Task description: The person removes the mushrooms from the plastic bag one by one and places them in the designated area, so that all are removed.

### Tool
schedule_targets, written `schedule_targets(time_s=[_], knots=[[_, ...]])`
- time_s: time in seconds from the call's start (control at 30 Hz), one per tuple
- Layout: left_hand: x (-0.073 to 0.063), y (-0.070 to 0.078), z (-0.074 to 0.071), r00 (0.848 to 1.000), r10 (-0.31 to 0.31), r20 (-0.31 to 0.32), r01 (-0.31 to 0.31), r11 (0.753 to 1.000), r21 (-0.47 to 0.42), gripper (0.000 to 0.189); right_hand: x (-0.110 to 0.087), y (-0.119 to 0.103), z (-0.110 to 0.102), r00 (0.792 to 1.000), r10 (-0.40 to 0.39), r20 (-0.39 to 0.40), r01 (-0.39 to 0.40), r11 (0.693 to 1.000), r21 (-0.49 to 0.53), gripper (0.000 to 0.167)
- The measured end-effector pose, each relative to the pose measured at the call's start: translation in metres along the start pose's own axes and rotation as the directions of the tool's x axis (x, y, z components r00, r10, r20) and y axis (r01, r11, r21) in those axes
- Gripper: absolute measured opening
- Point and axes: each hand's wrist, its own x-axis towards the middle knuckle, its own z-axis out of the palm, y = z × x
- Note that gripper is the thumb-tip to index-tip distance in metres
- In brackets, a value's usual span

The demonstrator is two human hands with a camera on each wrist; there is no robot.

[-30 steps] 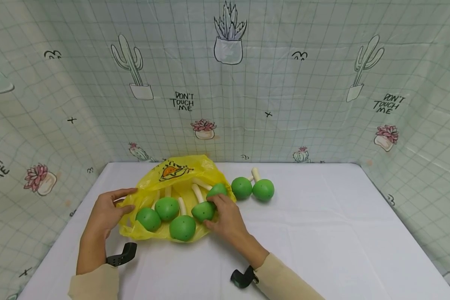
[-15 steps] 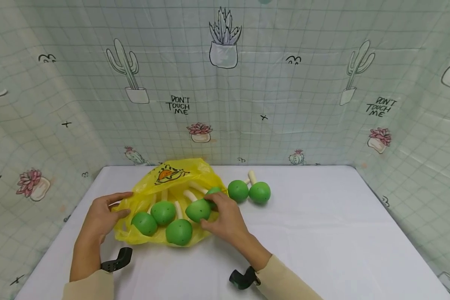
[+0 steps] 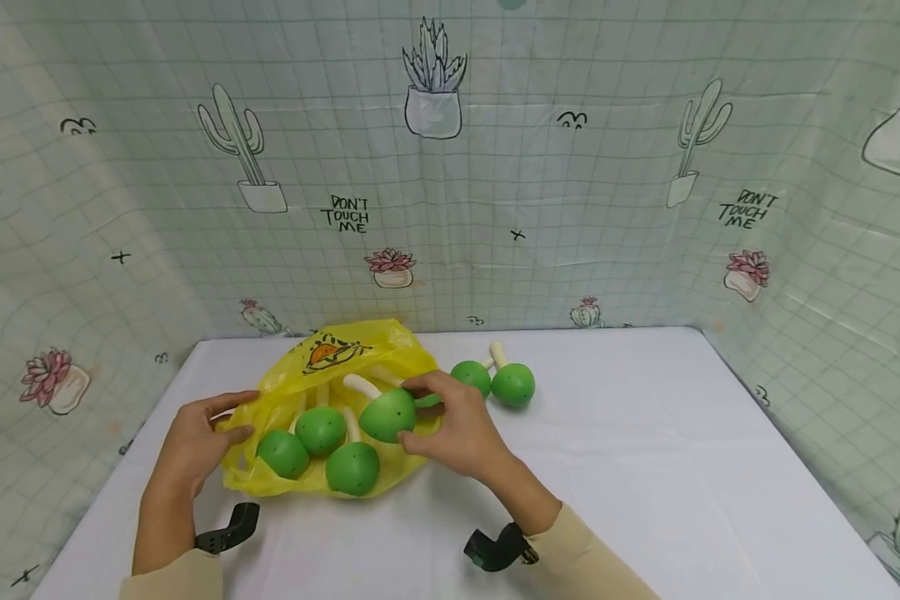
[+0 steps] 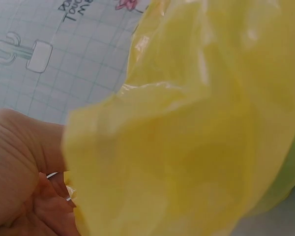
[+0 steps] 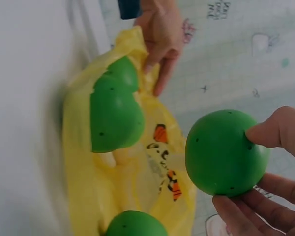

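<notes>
My right hand grips a toy mushroom by its round green cap, dotted with small black spots. Its pale stem points to the back left, over the mouth of a yellow plastic bag. At the bag's left edge, my left hand pinches the plastic between thumb and fingers; in the left wrist view the bag covers the fingertips. Several more green mushrooms lie inside the bag, caps toward me. Behind my right fingers another green cap is partly hidden. In the right wrist view the held mushroom is apart from the others.
Two more green mushrooms lie on the white table just right of the bag. A patterned cloth wall rises at the back and both sides. A black wrist camera sticks out below each wrist.
My right hand has lifted the mushroom slightly up and left, away from the cap beside it. My left hand stays at the bag's edge. The head view has shifted a little.
</notes>
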Motion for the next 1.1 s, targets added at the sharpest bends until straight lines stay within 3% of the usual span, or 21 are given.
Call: schedule_targets(time_s=[0.4, 0.57, 0.87, 1.1], knots=[[0.002, -0.002, -0.001, 0.999, -0.041, 0.003, 0.041, 0.999, -0.017, 0.058, 0.004, -0.007, -0.028, 0.999, -0.015, -0.045, 0.019, 0.996, 0.091, 0.051], [0.002, -0.001, -0.001, 0.999, -0.035, 0.001, 0.035, 0.999, -0.010, 0.057, 0.005, -0.004, -0.047, 0.993, 0.020, -0.116, -0.008, 0.995, 0.104, 0.051], [0.003, -0.001, -0.001, 1.000, -0.029, -0.007, 0.029, 1.000, -0.011, 0.057, 0.007, 0.013, -0.083, 0.965, 0.090, -0.246, -0.081, 0.996, 0.043, 0.052], [0.003, -0.002, 0.000, 0.999, -0.033, -0.004, 0.033, 0.999, -0.022, 0.057, 0.003, 0.033, -0.106, 0.928, 0.192, -0.318, -0.191, 0.981, 0.035, 0.050]])
